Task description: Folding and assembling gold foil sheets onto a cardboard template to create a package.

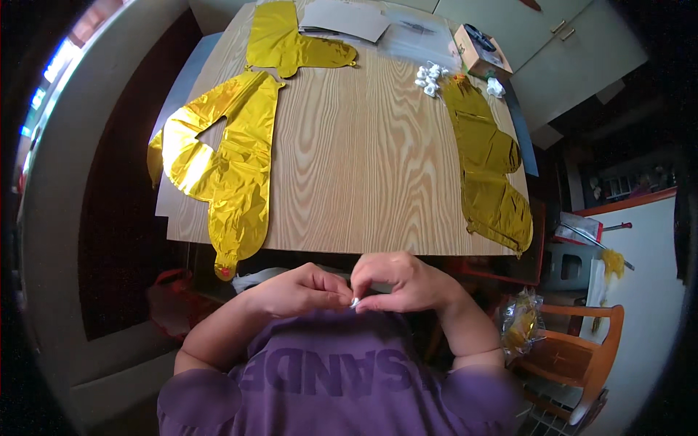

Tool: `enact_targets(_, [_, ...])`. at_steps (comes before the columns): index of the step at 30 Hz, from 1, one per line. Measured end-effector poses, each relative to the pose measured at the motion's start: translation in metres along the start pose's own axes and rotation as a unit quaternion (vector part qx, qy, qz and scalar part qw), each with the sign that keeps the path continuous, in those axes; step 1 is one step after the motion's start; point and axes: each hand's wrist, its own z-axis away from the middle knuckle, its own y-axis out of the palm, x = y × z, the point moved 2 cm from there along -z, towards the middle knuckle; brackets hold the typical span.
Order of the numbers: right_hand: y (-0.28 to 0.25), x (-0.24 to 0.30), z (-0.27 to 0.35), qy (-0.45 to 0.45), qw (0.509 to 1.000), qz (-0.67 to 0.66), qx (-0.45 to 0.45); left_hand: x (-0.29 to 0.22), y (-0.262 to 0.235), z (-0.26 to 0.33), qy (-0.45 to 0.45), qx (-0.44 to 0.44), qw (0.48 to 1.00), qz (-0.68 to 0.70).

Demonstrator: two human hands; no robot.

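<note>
The person's left hand [302,291] and right hand [403,283] meet close to the chest, just below the near edge of the pale wooden table [356,160]; both pinch together on one small white crumpled piece [355,302], held between the fingertips of the two hands; flat gold foil balloons lie on the table, a large one [222,163] at left, another [491,163] at right, a third [291,40] at the far end; small white lumps [430,78] sit beside an open cardboard box [480,51].
</note>
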Motion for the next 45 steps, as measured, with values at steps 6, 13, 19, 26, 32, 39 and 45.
enact_targets(6, [-0.001,0.003,-0.007,-0.02,0.999,0.041,-0.024,-0.004,-0.002,-0.009,0.048,-0.032,0.997,0.054])
enact_targets(13, [-0.017,-0.001,-0.011,-0.003,0.992,0.076,-0.103,-0.006,-0.016,-0.024,0.007,-0.075,0.976,0.203])
enact_targets(19, [-0.03,-0.005,-0.012,0.069,0.972,-0.154,-0.162,-0.029,-0.021,-0.031,0.019,-0.066,0.961,0.269])
enact_targets(26, [-0.029,-0.03,-0.02,0.048,0.918,-0.359,-0.161,-0.034,-0.02,-0.042,0.123,-0.06,0.943,0.303])
enact_targets(32, [-0.026,-0.035,-0.028,0.067,0.89,-0.399,-0.213,-0.024,-0.025,-0.053,0.237,-0.048,0.924,0.297])
enact_targets(39, [-0.036,-0.03,-0.031,0.115,0.899,-0.373,-0.198,-0.025,-0.027,-0.048,0.183,-0.1,0.931,0.3])
enact_targets(45, [-0.056,-0.025,-0.039,0.146,0.944,-0.25,-0.16,-0.021,-0.041,-0.055,0.163,-0.089,0.927,0.325])
